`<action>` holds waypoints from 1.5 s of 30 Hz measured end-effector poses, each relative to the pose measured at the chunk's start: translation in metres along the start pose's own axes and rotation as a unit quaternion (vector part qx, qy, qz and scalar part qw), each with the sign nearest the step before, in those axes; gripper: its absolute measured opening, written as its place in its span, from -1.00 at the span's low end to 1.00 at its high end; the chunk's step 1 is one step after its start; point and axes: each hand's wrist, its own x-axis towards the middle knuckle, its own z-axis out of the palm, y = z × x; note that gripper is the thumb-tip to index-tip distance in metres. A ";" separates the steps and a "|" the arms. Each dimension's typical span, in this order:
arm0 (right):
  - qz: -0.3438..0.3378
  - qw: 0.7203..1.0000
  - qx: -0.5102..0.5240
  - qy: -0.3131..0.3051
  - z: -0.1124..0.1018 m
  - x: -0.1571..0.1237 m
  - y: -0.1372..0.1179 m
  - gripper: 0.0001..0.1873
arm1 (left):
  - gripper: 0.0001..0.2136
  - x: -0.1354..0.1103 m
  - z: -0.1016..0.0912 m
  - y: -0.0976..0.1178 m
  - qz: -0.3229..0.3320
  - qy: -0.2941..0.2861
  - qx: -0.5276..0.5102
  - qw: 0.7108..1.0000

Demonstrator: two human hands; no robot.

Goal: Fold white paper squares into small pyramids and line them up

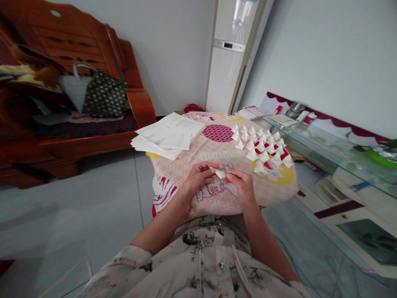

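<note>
Both hands meet over the near part of the table, and from the head view here's the action: left hand (198,177) and right hand (243,183) pinch a small folded paper (220,174) between fingertips, one at each end. It sits just above the patterned tablecloth (182,178), near the wearer's patterned shirt (217,265). Fingers cover both ends, so its exact folds are hard to read, and the thumbs' full grip I can't make out.

Over to the right, pointed paper pieces (263,156) crowd together in uneven rows, some overlapping in sight, the far ones tough to separate. Across on the left, loose printed sheets (173,138) lie fanned, their print too small to read; the lower ones are mostly covered.

Beyond the cloth, a red object (194,108) peeks up, mostly blocked by the table. Behind stands a tall white unit (228,74), its top cut off. A glass shelf (335,157) crowds the right side, a green bowl (380,159) clipped by the frame edge. Far left, a wooden bench (144,105) carries a spotted bag (104,95), which partly hides a grey bag (73,91).
</note>
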 end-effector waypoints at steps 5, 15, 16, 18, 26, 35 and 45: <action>0.001 1.000 -0.020 0.002 -0.001 0.001 0.004 -0.71 | -0.58 -0.002 -0.001 -0.001 -0.012 -0.018 0.015 1.000; -0.069 0.989 -0.127 0.020 0.002 0.001 0.009 -0.75 | -0.48 0.002 0.003 -0.015 0.005 -0.020 0.081 0.997; -0.082 0.986 -0.141 0.017 0.002 0.001 0.009 -0.76 | -0.48 0.002 0.004 -0.015 0.009 -0.014 0.090 0.996; -0.097 0.983 -0.154 0.011 0.003 0.000 0.008 -0.77 | -0.49 0.001 0.005 -0.015 0.015 -0.007 0.102 0.995; -0.079 0.990 -0.115 -0.005 0.005 -0.001 0.003 -0.78 | -0.48 0.000 0.005 -0.012 0.017 -0.001 0.090 0.996; -0.273 0.933 -0.234 -0.014 0.003 0.002 0.009 -0.77 | -0.58 0.002 0.004 -0.015 0.037 0.044 0.134 0.989; -0.305 0.908 -0.288 -0.003 0.008 0.000 0.006 -0.75 | -0.59 0.004 0.003 -0.017 0.037 0.067 0.154 0.985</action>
